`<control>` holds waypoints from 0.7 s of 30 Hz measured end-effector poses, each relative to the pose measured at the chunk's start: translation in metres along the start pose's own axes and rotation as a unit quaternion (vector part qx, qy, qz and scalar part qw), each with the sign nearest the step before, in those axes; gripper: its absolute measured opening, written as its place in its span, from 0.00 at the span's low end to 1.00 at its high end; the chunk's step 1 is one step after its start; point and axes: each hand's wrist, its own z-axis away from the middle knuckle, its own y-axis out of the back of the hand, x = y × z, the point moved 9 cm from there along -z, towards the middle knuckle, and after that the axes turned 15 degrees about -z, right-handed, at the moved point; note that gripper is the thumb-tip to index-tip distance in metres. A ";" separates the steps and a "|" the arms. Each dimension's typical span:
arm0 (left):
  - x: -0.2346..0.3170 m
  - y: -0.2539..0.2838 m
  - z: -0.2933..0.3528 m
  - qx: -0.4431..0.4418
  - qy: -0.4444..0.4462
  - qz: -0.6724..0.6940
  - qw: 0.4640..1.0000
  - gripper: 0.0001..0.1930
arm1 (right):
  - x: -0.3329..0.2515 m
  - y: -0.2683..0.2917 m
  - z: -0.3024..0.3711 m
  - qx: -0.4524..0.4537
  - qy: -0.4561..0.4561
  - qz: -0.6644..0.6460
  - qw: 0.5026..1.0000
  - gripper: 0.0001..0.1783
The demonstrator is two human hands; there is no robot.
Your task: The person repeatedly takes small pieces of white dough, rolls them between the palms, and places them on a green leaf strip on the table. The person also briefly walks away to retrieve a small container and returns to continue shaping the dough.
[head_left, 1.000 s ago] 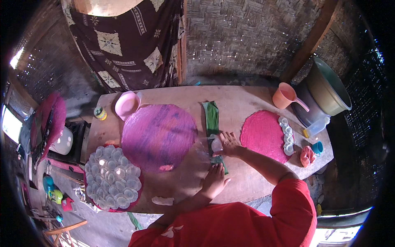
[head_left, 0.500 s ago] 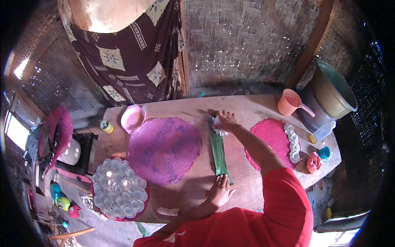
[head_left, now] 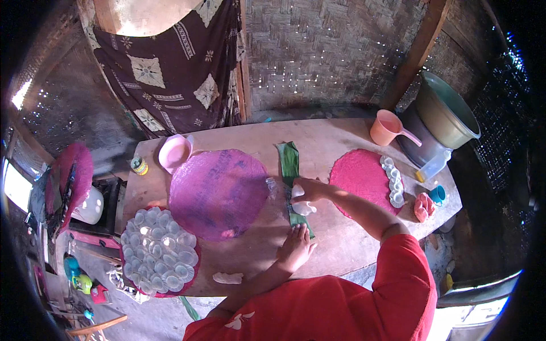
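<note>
A long green leaf strip (head_left: 289, 161), like banana leaf, lies across the middle of the table, running from the far side towards me. On its near end rests my left hand (head_left: 296, 249), palm down with the fingers stretched out. My right hand (head_left: 312, 188) is closed on a crumpled white cloth (head_left: 303, 208), which presses on the leaf a short way beyond my left hand. The hand and cloth hide the middle of the strip. To the left of the leaf is a large round purple mat (head_left: 219, 193) with a clear plastic piece at its right edge.
A round tray of several translucent cups (head_left: 156, 250) sits front left. On the right, a pink round mat (head_left: 361, 176) bears a row of cups (head_left: 394, 182). Around the table stand a pink bowl (head_left: 175, 153), dipper (head_left: 386, 128), large bucket (head_left: 449, 108), bottle (head_left: 434, 165) and blue mug (head_left: 437, 195).
My right hand has drawn the white cloth along the leaf from its far end towards my left hand, uncovering the far end. My left hand stays on the near end. The view has shifted slightly.
</note>
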 end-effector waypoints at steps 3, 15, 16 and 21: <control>0.000 0.000 0.001 0.007 -0.001 0.003 1.000 0.32 | -0.011 0.010 0.011 0.129 0.057 0.060 0.988 0.38; 0.002 -0.010 -0.002 -0.036 0.005 -0.027 0.999 0.31 | 0.001 0.027 -0.038 0.127 0.102 0.138 0.977 0.40; 0.002 -0.011 -0.002 -0.040 0.003 -0.032 0.999 0.31 | 0.006 0.035 -0.048 0.127 0.083 0.136 0.979 0.40; -0.002 -0.009 -0.003 -0.022 0.009 -0.014 1.000 0.31 | 0.026 0.071 -0.095 0.146 0.029 0.108 0.983 0.41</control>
